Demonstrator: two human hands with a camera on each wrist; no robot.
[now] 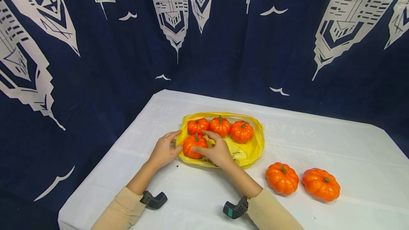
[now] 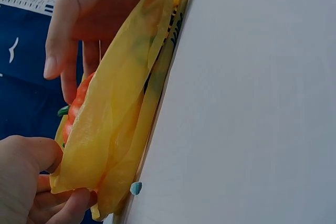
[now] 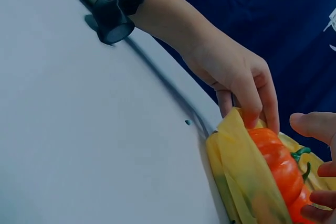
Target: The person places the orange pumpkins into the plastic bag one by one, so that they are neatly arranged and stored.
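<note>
A yellow plastic bag (image 1: 259, 141) stands spread like a shallow basket on the table, with several orange toy pumpkins inside. My left hand (image 1: 164, 151) is at its left end; in the right wrist view the left hand's fingers (image 3: 253, 109) pinch the bag's edge. Over the front-left pumpkin (image 1: 190, 147) hovers my right hand (image 1: 219, 151), thumb and fingers spread. The left wrist view shows the right hand (image 2: 100, 6) loosely extended behind the bag wall (image 2: 113, 114). Three more pumpkins, including the middle one (image 1: 219, 127), sit along the bag's back.
Two loose pumpkins, one nearer (image 1: 281, 178) and one farther right (image 1: 321, 184), lie right of the bag on the white tablecloth (image 1: 191, 201). A small dark crumb (image 1: 177, 166) lies before the bag. Behind the table hangs a dark blue curtain (image 1: 223, 63).
</note>
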